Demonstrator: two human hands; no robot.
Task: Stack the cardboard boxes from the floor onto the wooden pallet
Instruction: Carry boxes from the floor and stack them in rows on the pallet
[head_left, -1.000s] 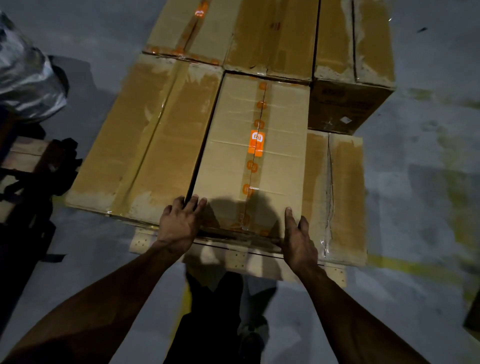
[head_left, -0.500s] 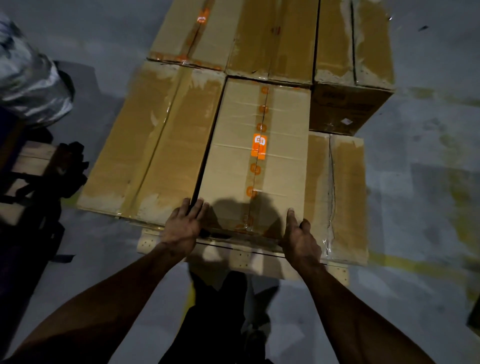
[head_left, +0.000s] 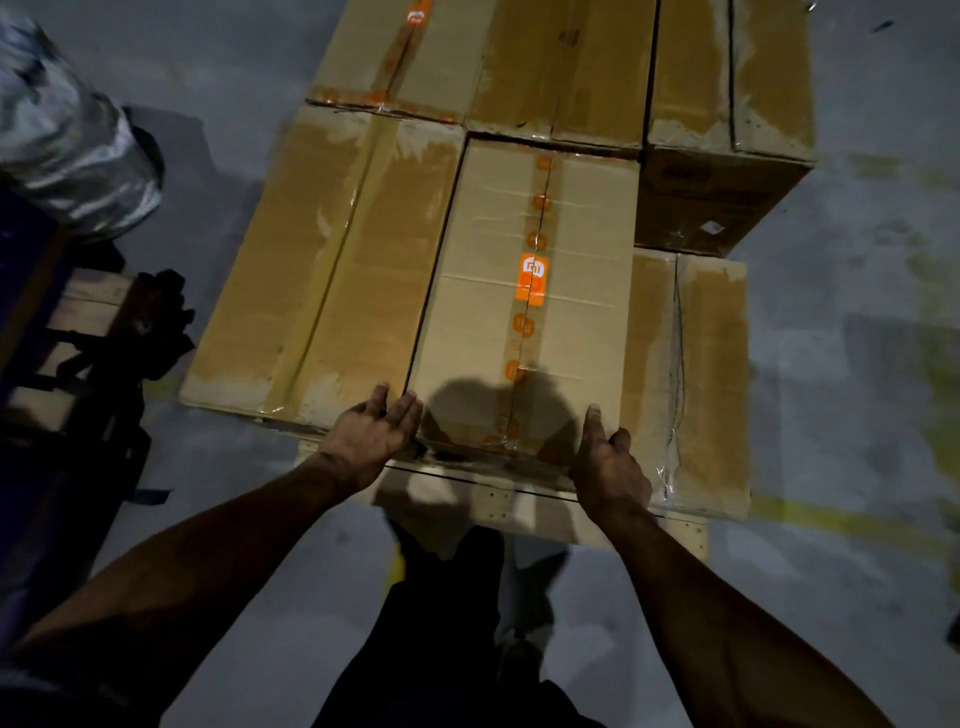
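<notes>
Both palms flat: left hand (head_left: 371, 441) and right hand (head_left: 610, 467) press the box's (head_left: 524, 312) near end, its long axis running straight away along the pallet (head_left: 498, 506).

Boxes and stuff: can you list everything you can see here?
Brown cardboard boxes: six visible, tan, packed together on the pallet; the middle one has orange logo tape.
Light wooden pallet: one, pale, under the boxes, near edge showing.
Grey concrete floor: one, grey, with a faded yellow line at right.
Shiny plastic-wrapped bundle: one, silvery, upper left.
Left hand: on the middle box's near left corner.
Right hand: on its near right corner.
</notes>
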